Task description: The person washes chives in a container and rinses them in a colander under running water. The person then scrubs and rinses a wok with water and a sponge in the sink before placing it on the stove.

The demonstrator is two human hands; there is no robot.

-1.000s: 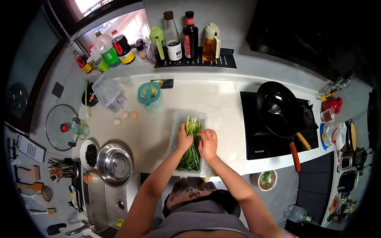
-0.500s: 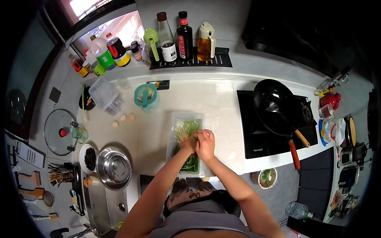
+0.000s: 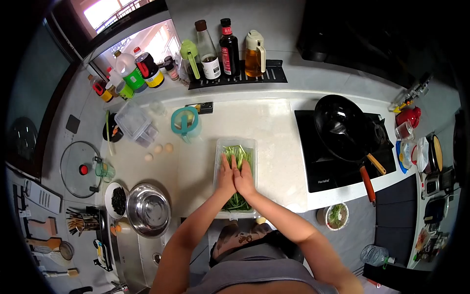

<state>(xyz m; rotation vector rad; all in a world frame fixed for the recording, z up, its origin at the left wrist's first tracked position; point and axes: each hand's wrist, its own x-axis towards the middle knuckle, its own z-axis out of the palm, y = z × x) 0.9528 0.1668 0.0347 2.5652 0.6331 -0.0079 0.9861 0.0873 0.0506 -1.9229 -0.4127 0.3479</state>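
A clear plastic container [image 3: 219, 147] stands near the counter's front edge, filled with long green leafy vegetables [image 3: 237, 202]. Both of my hands lie flat on top of the greens, side by side, with fingers pointing to the far end. My left hand [image 3: 225, 177] rests on the left half of the heap, fingers stretched out. Beside it, my right hand [image 3: 243, 177] presses down with its fingers extended too. The thumbs meet near the middle. Part of the greens is hidden under my palms and wrists.
To the left are a teal-lidded jug [image 3: 185, 122], several eggs [image 3: 158, 148], a steel bowl [image 3: 148, 210] and a white bowl of dark food [image 3: 117, 200]. On the right, a black wok [image 3: 338, 132] with a spatula sits on the cooktop [image 3: 325, 180]. Below stands a bin [image 3: 335, 216].
My right hand has gone from curled fingers beside the left wrist to lying flat on the greens. Both hands are now alongside each other. The whole view has shifted slightly.
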